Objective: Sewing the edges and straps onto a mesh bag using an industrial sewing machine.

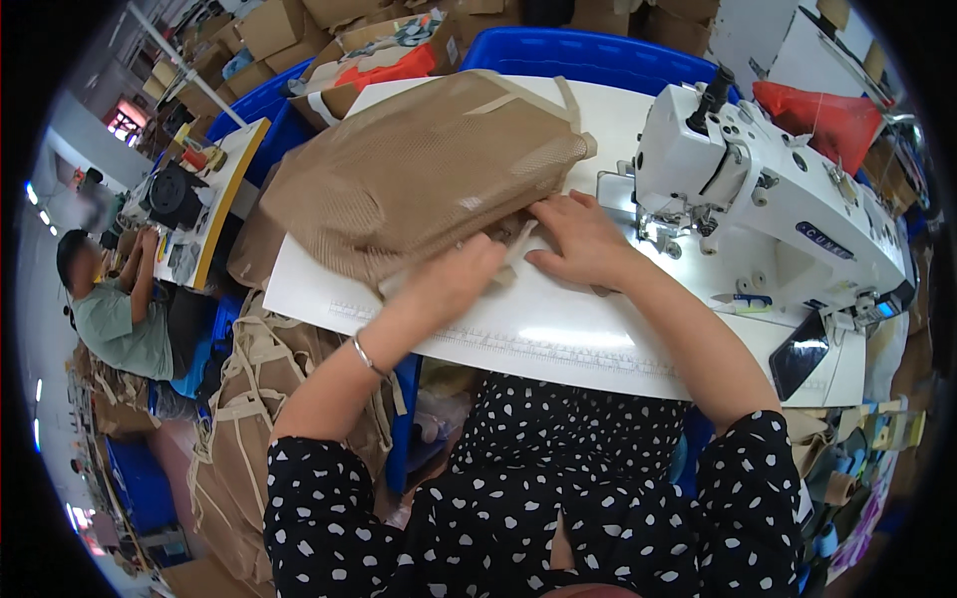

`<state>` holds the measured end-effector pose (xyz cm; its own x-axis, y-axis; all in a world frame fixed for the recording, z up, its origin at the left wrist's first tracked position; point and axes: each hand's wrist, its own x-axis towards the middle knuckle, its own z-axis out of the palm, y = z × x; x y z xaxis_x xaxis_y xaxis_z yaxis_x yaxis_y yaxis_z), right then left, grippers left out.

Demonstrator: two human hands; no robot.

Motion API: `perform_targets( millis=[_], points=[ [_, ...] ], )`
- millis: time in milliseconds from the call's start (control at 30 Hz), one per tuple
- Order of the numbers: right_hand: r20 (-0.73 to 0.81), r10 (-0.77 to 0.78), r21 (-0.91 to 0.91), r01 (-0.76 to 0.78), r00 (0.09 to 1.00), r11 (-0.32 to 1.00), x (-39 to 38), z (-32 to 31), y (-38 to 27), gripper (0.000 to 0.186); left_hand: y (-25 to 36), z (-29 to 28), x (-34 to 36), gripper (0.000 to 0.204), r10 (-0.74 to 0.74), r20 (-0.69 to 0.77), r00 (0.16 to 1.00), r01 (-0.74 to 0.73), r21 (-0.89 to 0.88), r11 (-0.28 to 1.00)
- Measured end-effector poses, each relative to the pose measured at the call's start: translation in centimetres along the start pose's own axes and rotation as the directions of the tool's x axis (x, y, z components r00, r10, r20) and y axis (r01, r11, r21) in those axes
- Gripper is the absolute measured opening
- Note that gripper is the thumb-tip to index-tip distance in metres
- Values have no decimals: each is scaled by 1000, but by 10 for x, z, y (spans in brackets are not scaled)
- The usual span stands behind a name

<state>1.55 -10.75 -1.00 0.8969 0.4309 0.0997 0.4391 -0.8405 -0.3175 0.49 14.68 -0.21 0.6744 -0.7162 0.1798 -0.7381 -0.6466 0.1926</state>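
Note:
A tan mesh bag [419, 169] with pale straps lies across the white sewing table [538, 339]. My left hand [464, 269], slightly blurred, is curled at the bag's lower edge beside a pale strip, its fingertips partly hidden. My right hand [583, 239] rests with thumb and fingers apart, fingertips at the bag's right lower edge. Just right of it stands a white industrial sewing machine [758, 189], its needle area near my fingers. Small scissors [743, 299] and a dark phone [797, 354] lie below the machine.
Blue bins [588, 48], boxes [279, 30] and a red bag [817, 120] surround the table's back. At left a person [120, 319] sits at another table [234, 164] with a machine. Tan bags [249, 439] hang or pile below my table's left side.

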Motion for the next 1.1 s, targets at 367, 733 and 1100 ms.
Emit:
perform_targets(
  millis=[367, 733, 1100],
  points=[
    [-340, -396, -3, 420, 853, 907, -46, 6, -10, 35, 39, 9, 0, 46, 30, -36, 999, -40, -300, 953],
    [-470, -277, 42, 334, 838, 942, -51, 9, -3, 22, 48, -42, -85, 62, 56, 83, 995, -46, -116, 992],
    [-474, -322, 9, 370, 820, 929, -58, 14, -5, 21, 50, -49, -50, 59, 48, 73, 996, -34, -183, 983]
  ],
)
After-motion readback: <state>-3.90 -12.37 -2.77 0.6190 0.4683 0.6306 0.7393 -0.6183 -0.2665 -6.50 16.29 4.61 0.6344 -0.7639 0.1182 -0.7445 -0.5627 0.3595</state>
